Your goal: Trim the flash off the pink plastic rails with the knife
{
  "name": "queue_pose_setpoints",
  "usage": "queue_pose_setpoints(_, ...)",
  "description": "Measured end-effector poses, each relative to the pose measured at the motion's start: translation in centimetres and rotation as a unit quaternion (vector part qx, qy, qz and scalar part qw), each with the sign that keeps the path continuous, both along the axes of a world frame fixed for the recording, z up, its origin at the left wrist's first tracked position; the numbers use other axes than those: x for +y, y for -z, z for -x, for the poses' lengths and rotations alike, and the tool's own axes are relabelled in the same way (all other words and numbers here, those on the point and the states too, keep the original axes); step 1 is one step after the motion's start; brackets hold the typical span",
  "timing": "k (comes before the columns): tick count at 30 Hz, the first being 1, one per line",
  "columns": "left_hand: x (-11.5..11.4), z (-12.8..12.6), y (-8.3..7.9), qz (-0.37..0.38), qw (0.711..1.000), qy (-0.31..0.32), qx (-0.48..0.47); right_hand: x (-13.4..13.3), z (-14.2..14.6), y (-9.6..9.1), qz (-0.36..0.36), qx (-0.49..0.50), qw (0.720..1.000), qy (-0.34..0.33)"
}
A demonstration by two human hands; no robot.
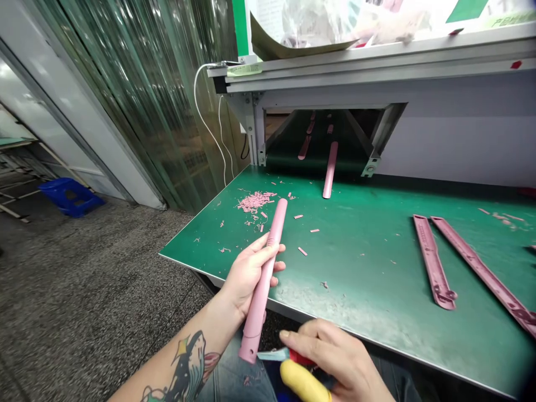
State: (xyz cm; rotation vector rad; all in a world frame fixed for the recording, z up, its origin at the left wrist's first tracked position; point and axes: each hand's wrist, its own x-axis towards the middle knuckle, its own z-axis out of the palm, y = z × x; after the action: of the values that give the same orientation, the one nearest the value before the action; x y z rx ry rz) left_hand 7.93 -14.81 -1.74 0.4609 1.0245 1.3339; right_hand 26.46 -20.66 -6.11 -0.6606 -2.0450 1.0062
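Observation:
My left hand [247, 273] is closed around a long pink plastic tube [268, 262], holding it tilted over the near left edge of the green table [377, 268]. Its lower open end sits by a small blade. My right hand [335, 357] grips a trimming knife [288, 357] with a red body, the blade tip touching the tube's lower end. A yellow cot covers one finger [304, 382].
A second pink tube [329, 170] lies at the mouth of a conveyor chute [322, 139], with more pieces behind it. Two dark pink flat strips [435, 262] lie at the right. Pink shavings [253, 201] are scattered at the left. A blue crate [69, 195] stands on the floor.

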Motion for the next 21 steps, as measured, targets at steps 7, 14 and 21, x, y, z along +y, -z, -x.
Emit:
queue_pose_setpoints(7,-0.2,-1.1,-0.1,0.008,0.997,0.046,0.068,1.0,0.6,-1.0,-0.051,-0.098,0.994,0.027)
queue_pose_setpoints(14,-0.5,-1.5,0.0,0.003,0.992,0.043,0.116,0.6,0.7,0.4,-0.061,0.043,0.974,0.213)
queue_pose_setpoints(21,-0.1,-2.9,-0.6,-0.073,0.974,0.005,0.214,2.0,4.4,-0.7,0.421,0.222,0.878,0.046)
